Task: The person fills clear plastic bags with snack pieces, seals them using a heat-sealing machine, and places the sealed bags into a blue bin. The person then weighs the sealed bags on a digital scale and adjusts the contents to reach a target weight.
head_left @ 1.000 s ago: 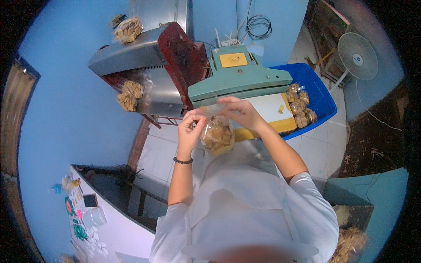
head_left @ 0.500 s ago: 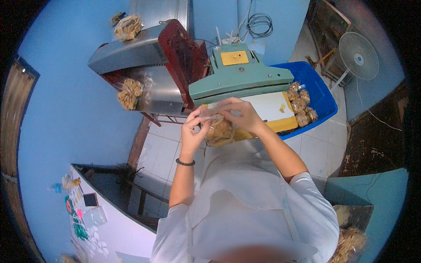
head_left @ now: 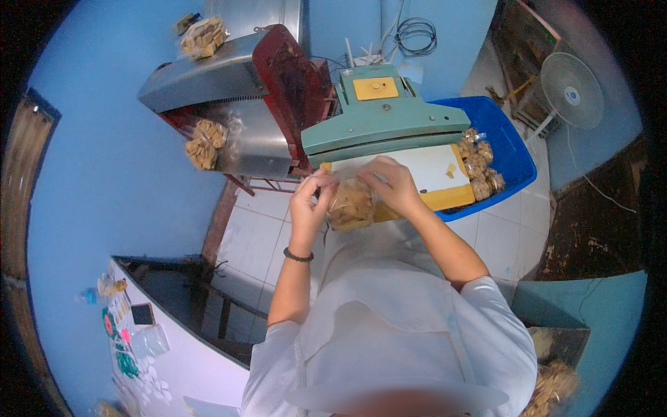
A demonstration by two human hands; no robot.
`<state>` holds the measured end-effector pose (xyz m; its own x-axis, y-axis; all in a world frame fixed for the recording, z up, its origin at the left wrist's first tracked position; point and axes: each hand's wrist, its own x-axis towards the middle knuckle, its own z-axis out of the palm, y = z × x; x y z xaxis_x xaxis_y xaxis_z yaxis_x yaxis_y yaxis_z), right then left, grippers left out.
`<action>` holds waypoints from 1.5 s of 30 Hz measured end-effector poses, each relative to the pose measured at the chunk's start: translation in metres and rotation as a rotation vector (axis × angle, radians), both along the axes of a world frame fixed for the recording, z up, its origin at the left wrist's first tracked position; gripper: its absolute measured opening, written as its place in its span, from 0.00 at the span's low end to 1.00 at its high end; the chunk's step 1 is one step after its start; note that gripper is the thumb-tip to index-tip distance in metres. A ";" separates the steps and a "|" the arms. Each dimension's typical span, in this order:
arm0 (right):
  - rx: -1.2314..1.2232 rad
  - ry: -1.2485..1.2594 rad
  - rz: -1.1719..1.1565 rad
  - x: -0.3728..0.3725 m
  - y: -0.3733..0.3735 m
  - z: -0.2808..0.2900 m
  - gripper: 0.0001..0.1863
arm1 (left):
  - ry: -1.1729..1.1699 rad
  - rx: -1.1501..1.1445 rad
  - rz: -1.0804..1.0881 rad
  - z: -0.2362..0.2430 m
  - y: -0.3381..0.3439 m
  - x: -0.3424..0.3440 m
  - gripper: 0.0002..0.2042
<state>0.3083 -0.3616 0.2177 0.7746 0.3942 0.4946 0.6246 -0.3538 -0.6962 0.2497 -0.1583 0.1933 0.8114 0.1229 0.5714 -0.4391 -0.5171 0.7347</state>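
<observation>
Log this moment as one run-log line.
left hand: holds clear snack bag top | right hand: pinches same bag | bag at green sealer front edge | blue bin with filled bags to the right

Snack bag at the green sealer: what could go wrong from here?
1. Both hands, left hand and right hand, pinch the clear snack bag right at the green sealer; fingertips could get caught under its arm.
2. The bag looks full, so pieces may sit in the seal line and spoil the seal.
3. The bag hangs off the front edge; a loose grip could drop it onto the tiled floor.
</observation>
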 end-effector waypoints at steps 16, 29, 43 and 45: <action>0.498 0.744 0.070 0.036 0.018 -0.069 0.20 | 0.307 -0.679 -0.097 -0.069 0.020 0.070 0.08; 0.381 0.873 0.325 0.041 0.066 -0.084 0.20 | 0.270 -0.787 0.081 -0.093 -0.015 -0.029 0.29; 0.337 0.931 0.059 0.084 0.095 -0.100 0.20 | 0.192 -1.203 0.054 -0.077 0.015 0.035 0.27; 0.543 0.958 -0.017 0.072 0.086 -0.103 0.19 | 0.191 -1.075 0.041 -0.075 0.016 0.043 0.24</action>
<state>0.3805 -0.2753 0.1142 0.9333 0.2917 -0.2094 -0.2590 0.1429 -0.9553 0.2922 -0.1419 0.1182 0.8594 0.5111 0.0142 -0.2666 0.4241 0.8655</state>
